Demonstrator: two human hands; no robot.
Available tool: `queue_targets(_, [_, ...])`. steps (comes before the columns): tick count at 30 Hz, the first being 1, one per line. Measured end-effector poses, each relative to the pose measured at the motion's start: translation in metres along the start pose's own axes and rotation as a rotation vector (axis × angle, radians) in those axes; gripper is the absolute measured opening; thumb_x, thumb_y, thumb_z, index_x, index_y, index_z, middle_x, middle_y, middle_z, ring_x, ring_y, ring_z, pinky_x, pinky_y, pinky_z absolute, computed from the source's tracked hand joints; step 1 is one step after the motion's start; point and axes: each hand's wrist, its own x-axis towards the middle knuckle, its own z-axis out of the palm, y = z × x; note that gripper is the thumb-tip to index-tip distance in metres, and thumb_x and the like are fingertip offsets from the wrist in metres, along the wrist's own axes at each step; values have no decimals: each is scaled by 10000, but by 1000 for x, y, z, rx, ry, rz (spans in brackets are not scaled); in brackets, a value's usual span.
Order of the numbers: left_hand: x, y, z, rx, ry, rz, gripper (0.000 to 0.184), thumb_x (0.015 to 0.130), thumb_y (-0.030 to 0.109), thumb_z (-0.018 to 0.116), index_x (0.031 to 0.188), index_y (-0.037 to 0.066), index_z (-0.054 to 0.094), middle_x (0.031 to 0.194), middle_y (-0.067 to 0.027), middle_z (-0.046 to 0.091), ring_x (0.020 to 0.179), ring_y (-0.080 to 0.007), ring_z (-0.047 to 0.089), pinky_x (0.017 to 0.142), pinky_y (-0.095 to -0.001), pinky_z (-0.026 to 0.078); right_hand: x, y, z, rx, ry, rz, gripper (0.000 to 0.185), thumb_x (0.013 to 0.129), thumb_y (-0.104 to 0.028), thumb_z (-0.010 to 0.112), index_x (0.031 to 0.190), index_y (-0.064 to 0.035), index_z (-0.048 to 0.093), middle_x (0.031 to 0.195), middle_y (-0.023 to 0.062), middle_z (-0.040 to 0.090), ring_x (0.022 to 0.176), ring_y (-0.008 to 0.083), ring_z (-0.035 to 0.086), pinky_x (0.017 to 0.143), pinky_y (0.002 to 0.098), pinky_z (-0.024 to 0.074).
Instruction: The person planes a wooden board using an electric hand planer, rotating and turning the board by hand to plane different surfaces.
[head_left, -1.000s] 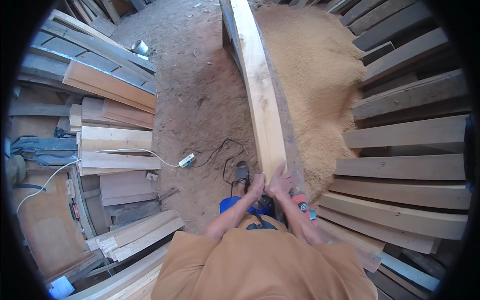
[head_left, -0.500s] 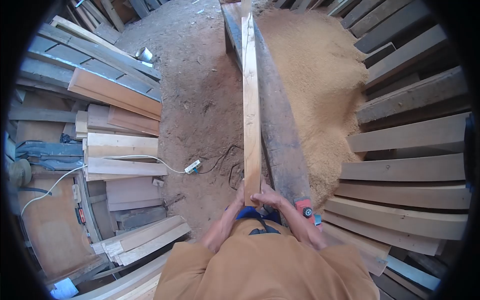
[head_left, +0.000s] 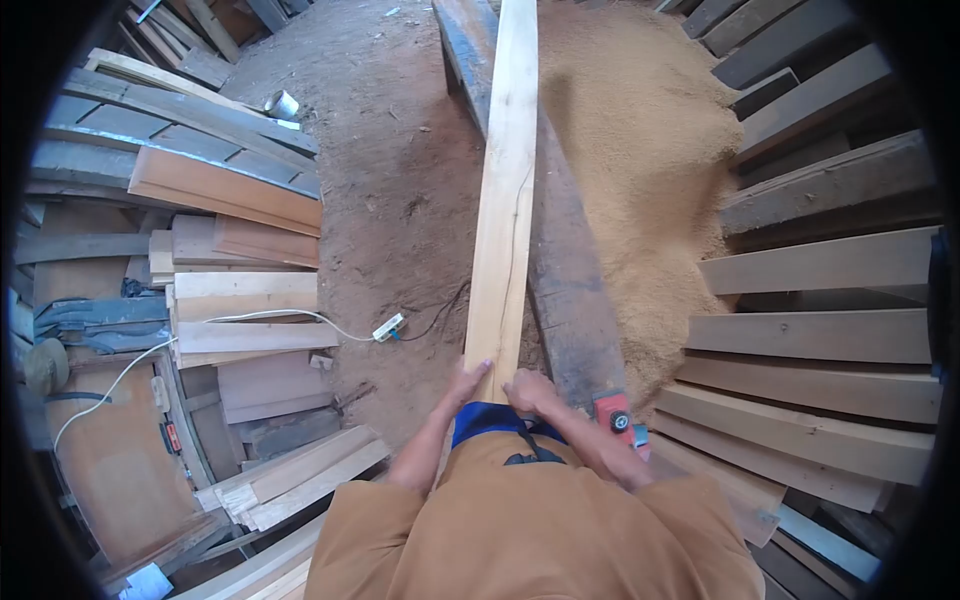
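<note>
A long pale wooden board [head_left: 505, 200] stretches away from my waist, its broad face up, with a dark crack running along it. My left hand [head_left: 468, 381] grips the near end at its left edge, thumb on top. At the right edge, my right hand [head_left: 532, 391] is closed round the same end. Beneath and to the right of the board lies a dark, worn workbench plank [head_left: 575, 270]. On its near end, by my right forearm, sits a red power tool [head_left: 612, 412] with a black knob.
Sawdust [head_left: 640, 200] is heaped to the right of the bench. Planks [head_left: 810, 340] line the right side, and stacked boards [head_left: 245, 335] the left. A power strip [head_left: 389, 327] with a white cord lies on the dirt floor. A white can [head_left: 281, 104] is further back.
The board has turned from its narrow edge to its broad face. Its near end has shifted slightly left, and my hands have moved a little further apart on it.
</note>
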Motion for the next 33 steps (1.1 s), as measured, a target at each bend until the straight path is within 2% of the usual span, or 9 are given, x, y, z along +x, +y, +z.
queue_targets(4, [-3, 5, 2, 81, 41, -101, 493, 954, 360, 727, 1244, -33, 656, 1120, -136, 733, 1009, -200, 691, 887, -368, 558, 3, 12, 3, 41, 0, -17, 522, 953, -431, 622, 1071, 67, 728, 1112, 316, 703, 1097, 468, 673, 932, 541, 532])
queue_targets(6, [0, -7, 16, 14, 93, -16, 495, 956, 377, 718, 1232, -30, 658, 1108, -160, 735, 1017, -227, 700, 888, -379, 561, 2, 18, -2, 54, 36, -2, 490, 944, -429, 641, 1009, 45, 748, 1083, 307, 713, 1079, 468, 678, 918, 539, 533])
queue_targets(11, [13, -62, 58, -8, 194, -75, 501, 960, 402, 710, 1225, -21, 669, 1112, -169, 742, 998, -253, 715, 873, -412, 569, -9, 42, -23, 87, 0, 52, 464, 939, -422, 648, 1027, 21, 752, 1097, 304, 711, 1098, 456, 676, 932, 534, 526])
queue_targets(15, [-12, 15, 81, 79, 89, -16, 573, 932, 496, 721, 1214, -1, 684, 1051, -198, 751, 1005, -291, 726, 880, -424, 561, -19, 70, -30, 82, 71, 98, 493, 959, -438, 619, 1072, 26, 743, 1129, 305, 703, 1137, 452, 662, 958, 537, 514])
queue_targets(16, [0, -16, 88, 182, 131, -56, 652, 915, 552, 717, 1243, -9, 654, 1086, -206, 743, 1029, -319, 722, 890, -425, 557, -19, 77, -30, 86, 86, 108, 510, 974, -444, 608, 1086, 36, 736, 1148, 310, 697, 1140, 456, 660, 958, 536, 517])
queue_targets(25, [19, -53, 106, -125, 117, -139, 787, 926, 645, 659, 1256, -65, 578, 1155, -223, 705, 1029, -300, 708, 883, -402, 557, -24, 80, -6, 206, 220, 160, 571, 985, -461, 581, 1176, 66, 697, 1186, 338, 681, 1153, 477, 654, 1005, 517, 502])
queue_targets(28, [-11, -5, 104, -210, 52, -172, 762, 956, 611, 647, 1286, -71, 569, 1176, -195, 699, 1014, -275, 706, 867, -386, 561, -38, 84, -2, 450, 306, 92, 572, 987, -450, 591, 1154, 87, 695, 1152, 324, 701, 1127, 433, 683, 982, 477, 516])
queue_targets(31, [-39, 63, 98, -370, -23, -38, 716, 988, 549, 639, 1332, -73, 548, 1207, -171, 686, 1026, -249, 703, 875, -379, 573, -77, 60, -36, 636, 412, -120, 577, 994, -437, 596, 1122, 119, 687, 1090, 292, 719, 1042, 360, 708, 929, 442, 527])
queue_targets(33, [-62, 133, 77, -507, -212, -76, 670, 1007, 482, 640, 1382, -60, 517, 1236, -159, 673, 1066, -240, 694, 915, -380, 580, -107, 37, -71, 651, 454, -163, 566, 1006, -426, 587, 1110, 120, 687, 1046, 247, 731, 966, 302, 704, 876, 424, 530])
